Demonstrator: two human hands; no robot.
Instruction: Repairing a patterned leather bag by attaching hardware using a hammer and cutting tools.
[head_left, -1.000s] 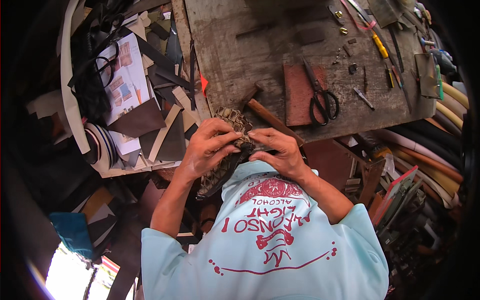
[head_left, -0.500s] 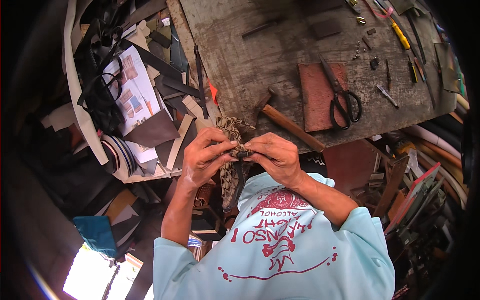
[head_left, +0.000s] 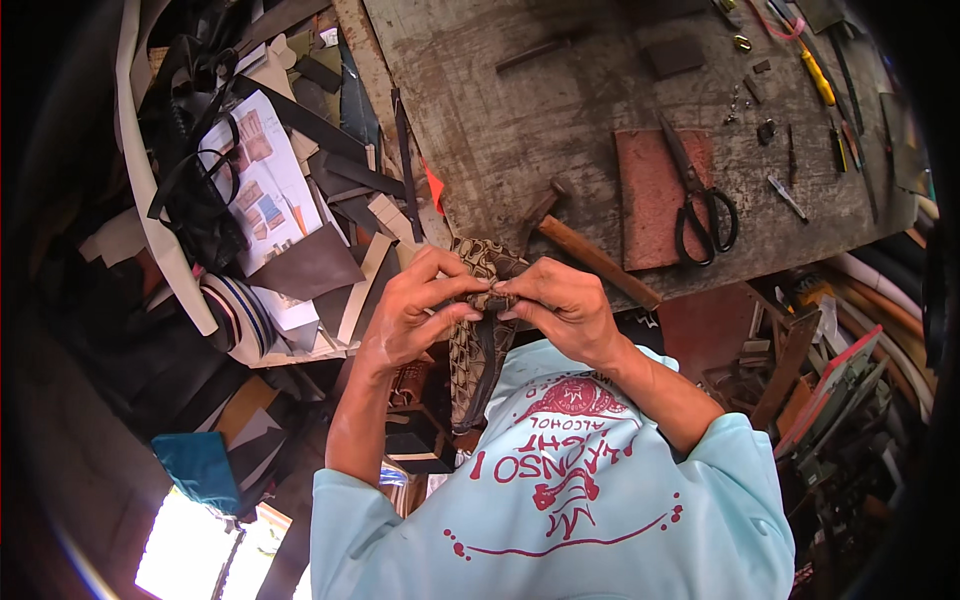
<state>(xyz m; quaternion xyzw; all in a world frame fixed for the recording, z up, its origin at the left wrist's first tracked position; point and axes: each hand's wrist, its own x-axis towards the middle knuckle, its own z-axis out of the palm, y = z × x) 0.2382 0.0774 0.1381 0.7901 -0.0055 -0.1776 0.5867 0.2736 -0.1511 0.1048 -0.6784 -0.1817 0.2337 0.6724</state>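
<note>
Both hands hold a piece of brown and tan snakeskin-patterned material [head_left: 466, 360] with a dark strip along one side. It hangs down over the table's front edge against my shirt. My left hand [head_left: 415, 305] pinches its upper part between thumb and fingers. Close beside it, my right hand [head_left: 570, 310] pinches the same spot, with the fingertips of both hands nearly touching. A small dark bit shows between the thumbs; what it is I cannot make out. Just beyond my right hand lies a hammer [head_left: 598, 262] with a wooden handle, its head partly dark against the table.
Black-handled scissors [head_left: 700, 205] rest on a reddish slab [head_left: 640, 190] on the worn table [head_left: 480, 110]. Farther right are a yellow-handled tool [head_left: 818, 78] and a pen [head_left: 787, 198]. Material scraps and a printed sheet [head_left: 262, 170] crowd the left. Rolls [head_left: 880, 290] stand at lower right.
The view has shifted slightly, so the table things appear farther right. Both hands keep their pinch on the patterned material, whose hanging part now shows more broadly between my arms.
</note>
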